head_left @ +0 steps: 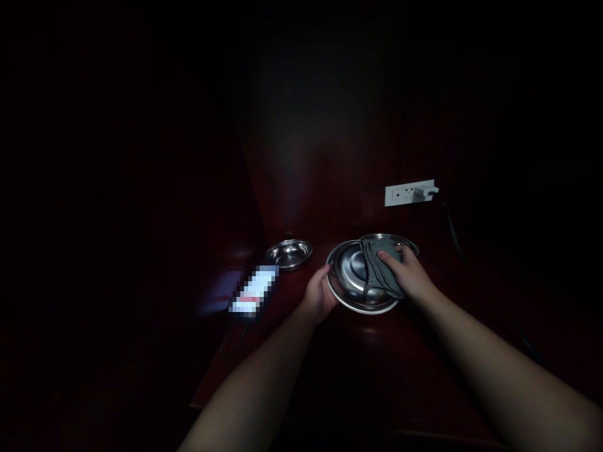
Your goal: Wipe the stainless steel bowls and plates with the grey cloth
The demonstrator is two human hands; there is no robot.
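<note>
Facing base-up, round metal dish [350,276]

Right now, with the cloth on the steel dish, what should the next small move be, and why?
Probably slide the grey cloth leftward across the steel dish: the right hand holds the cloth over the dish's right part, the left hand grips its left rim, and the shiny left part is uncovered.

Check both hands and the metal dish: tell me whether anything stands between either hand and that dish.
Yes, on the right: the grey cloth lies between the right hand and the metal dish. Nothing visible stands between the left hand and the dish's rim, which it holds.
</note>
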